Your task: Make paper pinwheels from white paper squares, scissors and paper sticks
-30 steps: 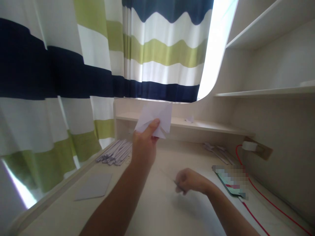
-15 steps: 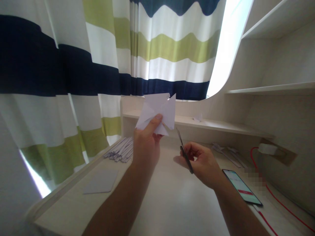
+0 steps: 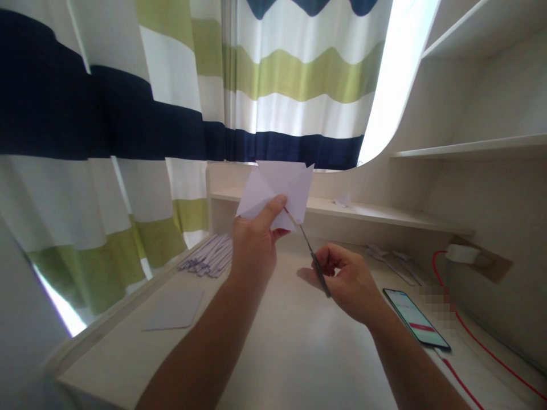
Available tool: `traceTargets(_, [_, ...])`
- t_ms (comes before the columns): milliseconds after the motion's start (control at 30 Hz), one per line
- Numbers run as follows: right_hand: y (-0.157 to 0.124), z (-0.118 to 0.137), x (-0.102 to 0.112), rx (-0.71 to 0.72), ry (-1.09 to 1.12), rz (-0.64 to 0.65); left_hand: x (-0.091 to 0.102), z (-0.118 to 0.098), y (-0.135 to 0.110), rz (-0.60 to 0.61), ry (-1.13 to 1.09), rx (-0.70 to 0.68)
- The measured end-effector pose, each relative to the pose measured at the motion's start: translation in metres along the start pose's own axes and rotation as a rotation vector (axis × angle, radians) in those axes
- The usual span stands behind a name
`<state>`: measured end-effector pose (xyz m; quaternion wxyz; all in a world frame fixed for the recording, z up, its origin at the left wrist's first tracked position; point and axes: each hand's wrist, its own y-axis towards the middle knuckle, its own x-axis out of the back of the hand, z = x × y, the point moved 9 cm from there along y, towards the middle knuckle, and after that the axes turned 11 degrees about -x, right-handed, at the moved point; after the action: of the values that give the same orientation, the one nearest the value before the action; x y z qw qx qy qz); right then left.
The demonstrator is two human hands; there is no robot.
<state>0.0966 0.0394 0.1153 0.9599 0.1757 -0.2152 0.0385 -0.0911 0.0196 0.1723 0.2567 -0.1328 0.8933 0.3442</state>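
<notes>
My left hand [image 3: 255, 245] is raised above the desk, thumb and fingers pinched on the lower edge of a folded white paper [image 3: 277, 191] with pointed flaps. My right hand [image 3: 348, 279] is closed round the handles of a small pair of scissors [image 3: 311, 256]. The blades point up and left, and their tip reaches the paper's bottom edge just beside my left thumb.
A pale desk [image 3: 299, 347] carries a grey sheet [image 3: 175, 309] at the left, a pile of paper strips [image 3: 209, 257], more strips [image 3: 391, 261] at the right, and a phone [image 3: 415, 317] with a red cable [image 3: 478, 347]. Striped curtains [image 3: 128, 114] hang behind; shelves [image 3: 470, 151] stand at right.
My right hand picked the scissors up off the desk and lifted them; the blades now touch the paper's lower edge. The left hand kept the paper raised.
</notes>
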Motion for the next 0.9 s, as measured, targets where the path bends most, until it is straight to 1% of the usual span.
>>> traceTargets(67, [-0.001, 0.000, 0.000, -0.008, 0.019, 0.005, 0.001, 0.003, 0.001, -0.027, -0.011, -0.013])
traceTargets(133, [-0.001, -0.001, -0.001, -0.013, 0.038, 0.015, 0.005, 0.006, 0.003, -0.074, -0.009, -0.056])
traceTargets(233, [-0.001, -0.004, -0.004, -0.029, 0.076, 0.051, 0.008, 0.003, 0.004, -0.111, 0.048, -0.175])
traceTargets(333, [-0.002, -0.005, -0.006, -0.051, 0.115, 0.084, 0.008, -0.007, -0.001, -0.131, 0.102, -0.324])
traceTargets(400, [-0.003, -0.004, -0.007, -0.054, 0.130, 0.092, 0.010, -0.011, -0.005, -0.165, 0.137, -0.378])
traceTargets(533, [-0.004, -0.001, -0.007, -0.045, 0.149, 0.092, 0.012, -0.012, -0.011, -0.227, 0.210, -0.389])
traceTargets(633, [-0.004, -0.001, -0.007, -0.048, 0.160, 0.087, 0.009, -0.012, -0.012, -0.222, 0.212, -0.379])
traceTargets(733, [-0.004, 0.000, -0.005, -0.047, 0.166, 0.078, 0.010, -0.014, -0.013, -0.237, 0.192, -0.400])
traceTargets(900, [-0.003, 0.002, -0.003, -0.031, 0.145, 0.059, 0.006, -0.013, -0.011, -0.187, 0.167, -0.431])
